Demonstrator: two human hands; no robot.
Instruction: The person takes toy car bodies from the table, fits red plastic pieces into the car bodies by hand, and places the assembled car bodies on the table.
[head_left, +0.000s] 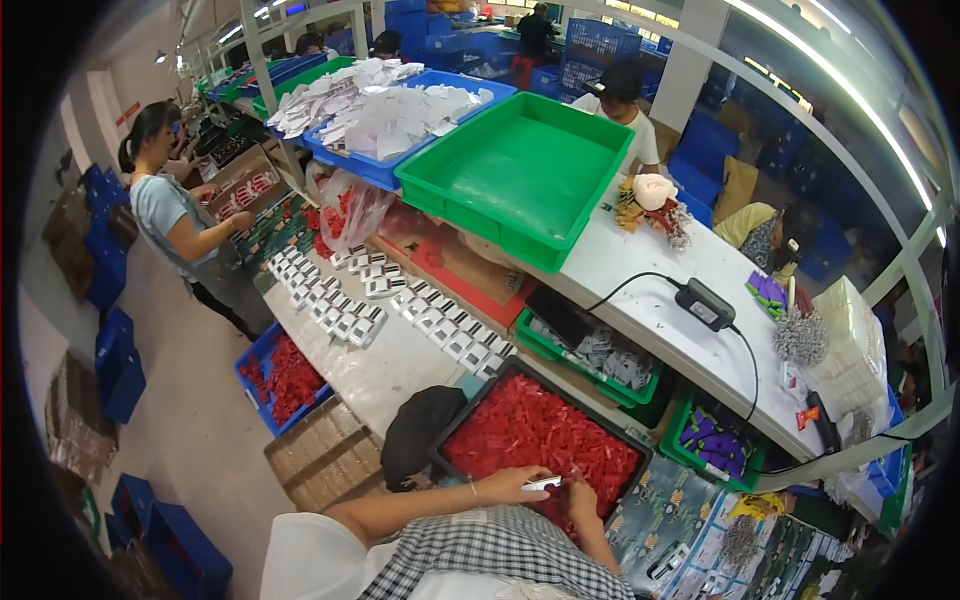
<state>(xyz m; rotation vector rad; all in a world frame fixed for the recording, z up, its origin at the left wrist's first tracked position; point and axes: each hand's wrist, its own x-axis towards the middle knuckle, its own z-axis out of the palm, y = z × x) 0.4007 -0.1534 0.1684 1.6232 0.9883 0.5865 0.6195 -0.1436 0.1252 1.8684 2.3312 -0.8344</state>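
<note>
My left hand (508, 486) is closed on a small white plastic piece (541, 483) with a dark part at its end. My right hand (580, 500) is beside it, fingers bent and pressed together close to the piece; whatever they pinch is too small to make out. Both hands are over the near edge of a black tray (447, 463) heaped with small red plastic parts (540, 425). Beyond the tray, rows of similar white pieces with dark ends (440, 318) lie on the white worktable (365, 380).
Left of the tray sits a black cloth-like bundle (420, 430). A blue crate of red parts (285, 375) stands on the floor. Above the bench, a shelf carries a green tray (510, 180), a blue tray of white pieces (400, 115) and a black power adapter (705, 303). A co-worker (175, 215) stands left.
</note>
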